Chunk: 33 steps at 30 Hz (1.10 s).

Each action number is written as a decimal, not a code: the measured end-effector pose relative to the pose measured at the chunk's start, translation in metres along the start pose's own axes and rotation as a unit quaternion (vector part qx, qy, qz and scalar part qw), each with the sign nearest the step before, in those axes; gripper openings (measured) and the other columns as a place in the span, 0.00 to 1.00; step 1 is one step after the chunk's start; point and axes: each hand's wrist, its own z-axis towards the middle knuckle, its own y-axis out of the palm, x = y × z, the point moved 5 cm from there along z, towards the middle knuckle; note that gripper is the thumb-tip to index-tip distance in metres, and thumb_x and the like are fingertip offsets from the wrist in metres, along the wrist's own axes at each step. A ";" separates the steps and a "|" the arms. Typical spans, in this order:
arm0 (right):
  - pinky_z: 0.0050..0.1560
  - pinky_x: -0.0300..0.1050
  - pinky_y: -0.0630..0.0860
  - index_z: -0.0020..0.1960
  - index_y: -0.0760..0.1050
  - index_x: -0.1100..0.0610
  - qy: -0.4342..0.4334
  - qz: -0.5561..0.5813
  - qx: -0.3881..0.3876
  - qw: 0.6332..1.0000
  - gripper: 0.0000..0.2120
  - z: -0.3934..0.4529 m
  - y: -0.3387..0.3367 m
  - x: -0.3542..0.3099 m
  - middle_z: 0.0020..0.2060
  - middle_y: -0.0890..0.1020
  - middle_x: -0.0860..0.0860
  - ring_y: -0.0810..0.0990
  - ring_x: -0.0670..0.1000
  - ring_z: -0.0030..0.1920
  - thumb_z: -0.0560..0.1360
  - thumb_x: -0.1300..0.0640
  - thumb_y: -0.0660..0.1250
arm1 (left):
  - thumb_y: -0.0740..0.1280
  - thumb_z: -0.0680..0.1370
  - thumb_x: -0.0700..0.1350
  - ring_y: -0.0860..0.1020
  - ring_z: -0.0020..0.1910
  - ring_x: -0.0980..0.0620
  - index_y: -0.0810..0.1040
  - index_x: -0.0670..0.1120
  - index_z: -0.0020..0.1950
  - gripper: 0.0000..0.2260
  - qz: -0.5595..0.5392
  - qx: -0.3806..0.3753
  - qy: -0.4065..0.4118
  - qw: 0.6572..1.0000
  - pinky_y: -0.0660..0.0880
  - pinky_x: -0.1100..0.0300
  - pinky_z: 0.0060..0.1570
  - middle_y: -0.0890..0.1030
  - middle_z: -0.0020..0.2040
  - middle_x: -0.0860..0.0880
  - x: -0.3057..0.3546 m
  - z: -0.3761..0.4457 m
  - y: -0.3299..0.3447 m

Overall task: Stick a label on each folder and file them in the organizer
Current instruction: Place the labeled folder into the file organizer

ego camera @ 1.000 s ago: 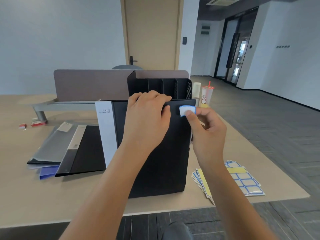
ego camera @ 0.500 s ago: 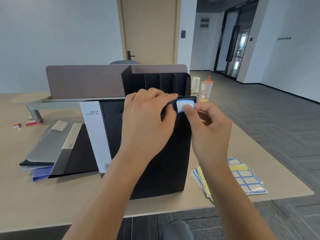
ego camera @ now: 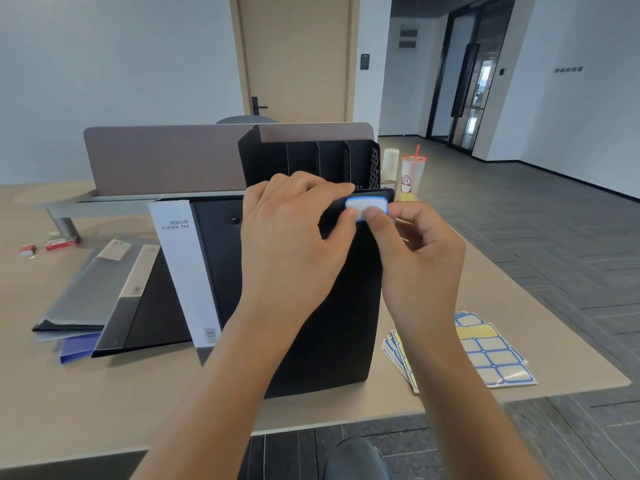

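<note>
While we steady black folder [ego camera: 311, 327] flat on tabletop [ego camera: 86, 403], label [ego camera: 366, 208] sits at folder's top right corner, long axis across folder's top edge. Left hand [ego camera: 294, 237]: grip curled over folder's top edge, thumb touching label's left end. Right hand [ego camera: 415, 258]: grip pressing label's lower edge against cover, remaining fingers curled; nearer hand for rubbing down. Label: white, blue-bordered, rounded rectangle. Folder: matte, rigid, white spine strip. Organizer [ego camera: 311, 161]: black mesh, upright slots, just behind folder. Label sheets [ego camera: 491, 355]: right of folder. Other folders [ego camera: 104, 299]: left of folder.
</note>
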 end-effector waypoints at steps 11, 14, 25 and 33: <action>0.42 0.30 0.72 0.46 0.85 0.55 0.011 0.026 0.008 1.000 0.02 -0.003 -0.001 -0.001 0.35 0.83 0.46 0.79 0.42 0.37 0.78 0.59 0.76 | 0.68 0.79 0.55 0.77 0.52 0.56 0.85 0.54 0.60 0.13 -0.004 0.003 0.006 1.000 0.60 0.63 0.58 0.84 0.52 0.56 -0.001 0.000 0.000; 0.42 0.31 0.73 0.46 0.85 0.55 0.017 0.033 0.009 0.999 0.02 -0.003 -0.001 -0.002 0.36 0.84 0.46 0.80 0.43 0.38 0.77 0.58 0.76 | 0.67 0.79 0.55 0.77 0.52 0.56 0.85 0.54 0.60 0.13 -0.005 0.006 0.006 1.000 0.60 0.64 0.58 0.84 0.52 0.56 -0.001 0.000 0.001; 0.40 0.29 0.72 0.46 0.85 0.56 0.021 0.053 0.004 0.998 0.02 -0.008 -0.002 -0.007 0.34 0.83 0.46 0.77 0.41 0.34 0.77 0.60 0.76 | 0.68 0.79 0.54 0.77 0.53 0.55 0.85 0.53 0.61 0.13 0.001 0.003 0.004 1.000 0.62 0.61 0.59 0.84 0.52 0.55 -0.003 0.001 0.002; 0.40 0.31 0.71 0.45 0.85 0.54 0.017 0.052 -0.004 0.998 0.03 -0.010 -0.003 -0.007 0.31 0.79 0.41 0.76 0.43 0.33 0.78 0.58 0.76 | 0.68 0.79 0.54 0.77 0.52 0.54 0.85 0.53 0.61 0.13 0.004 0.006 0.006 1.000 0.61 0.61 0.59 0.84 0.52 0.55 -0.003 0.001 0.004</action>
